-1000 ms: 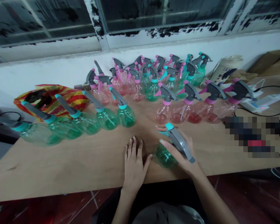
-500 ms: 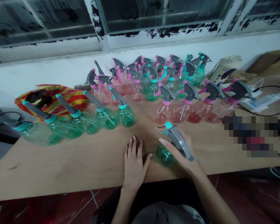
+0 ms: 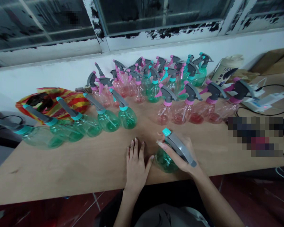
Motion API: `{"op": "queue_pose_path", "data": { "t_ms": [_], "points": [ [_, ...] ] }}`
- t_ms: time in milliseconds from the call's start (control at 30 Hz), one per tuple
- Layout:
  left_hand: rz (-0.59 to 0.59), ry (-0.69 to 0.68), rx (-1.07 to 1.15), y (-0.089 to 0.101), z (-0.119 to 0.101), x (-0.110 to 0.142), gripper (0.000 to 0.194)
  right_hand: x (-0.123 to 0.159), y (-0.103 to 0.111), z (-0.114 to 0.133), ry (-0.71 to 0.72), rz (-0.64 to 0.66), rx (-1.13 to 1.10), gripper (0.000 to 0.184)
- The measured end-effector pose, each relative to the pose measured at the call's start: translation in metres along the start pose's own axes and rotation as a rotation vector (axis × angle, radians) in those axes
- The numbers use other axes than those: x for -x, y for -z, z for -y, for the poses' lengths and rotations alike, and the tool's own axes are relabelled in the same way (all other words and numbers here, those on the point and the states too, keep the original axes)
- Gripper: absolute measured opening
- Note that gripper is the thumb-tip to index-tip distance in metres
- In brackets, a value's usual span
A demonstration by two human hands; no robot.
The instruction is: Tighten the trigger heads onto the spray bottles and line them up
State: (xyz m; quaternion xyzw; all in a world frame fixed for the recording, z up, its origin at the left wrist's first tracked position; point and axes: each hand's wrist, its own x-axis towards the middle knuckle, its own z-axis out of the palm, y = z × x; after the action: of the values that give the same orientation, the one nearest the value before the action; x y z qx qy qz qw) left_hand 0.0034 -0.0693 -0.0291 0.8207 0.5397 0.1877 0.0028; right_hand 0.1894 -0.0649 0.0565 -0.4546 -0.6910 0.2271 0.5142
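Observation:
My right hand [image 3: 180, 154] is wrapped round the neck and trigger of a green spray bottle [image 3: 165, 161] near the front edge of the table. The bottle has a grey head with a turquoise nozzle, pointing away from me. My fingers partly cover its trigger. Just left of it, my left hand [image 3: 136, 160] lies flat on the wooden table [image 3: 90, 170], fingers spread, holding nothing. A row of green spray bottles [image 3: 127, 118] stands ahead on the left, and a row of pink spray bottles [image 3: 164, 113] ahead on the right.
More pink and green spray bottles [image 3: 139, 91] crowd along the wall. A red and yellow striped bag [image 3: 78, 100] lies at the back left. On the right are a white cup-like container [image 3: 228, 67], a white power strip [image 3: 271, 102], black cables and a blurred-out patch.
The held spray bottle's head has tipped slightly down and left, and its trigger is now less visible under my fingers. My left hand has stayed in place.

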Motion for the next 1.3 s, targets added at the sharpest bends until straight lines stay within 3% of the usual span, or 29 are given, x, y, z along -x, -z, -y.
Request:
{"op": "queue_pose_path", "data": {
  "t_ms": [200, 367, 867, 1300],
  "points": [
    [-0.009, -0.011, -0.011, -0.0009, 0.0006, 0.0001, 0.056, 0.0031, -0.0015, 0.0005, -0.004, -0.002, -0.050, 0.030],
    [-0.017, -0.006, -0.021, -0.0014, 0.0005, 0.0002, 0.055, 0.0082, -0.0059, -0.0028, -0.055, -0.118, -0.054, 0.044],
    [-0.006, -0.013, -0.020, -0.0007, -0.0002, -0.0004, 0.055, 0.0072, -0.0055, -0.0036, -0.087, -0.076, -0.051, 0.033],
    [-0.010, -0.012, -0.022, -0.0001, -0.0002, -0.0003, 0.056, 0.0031, -0.0041, -0.0009, -0.015, -0.066, -0.027, 0.017]
  ]
}}
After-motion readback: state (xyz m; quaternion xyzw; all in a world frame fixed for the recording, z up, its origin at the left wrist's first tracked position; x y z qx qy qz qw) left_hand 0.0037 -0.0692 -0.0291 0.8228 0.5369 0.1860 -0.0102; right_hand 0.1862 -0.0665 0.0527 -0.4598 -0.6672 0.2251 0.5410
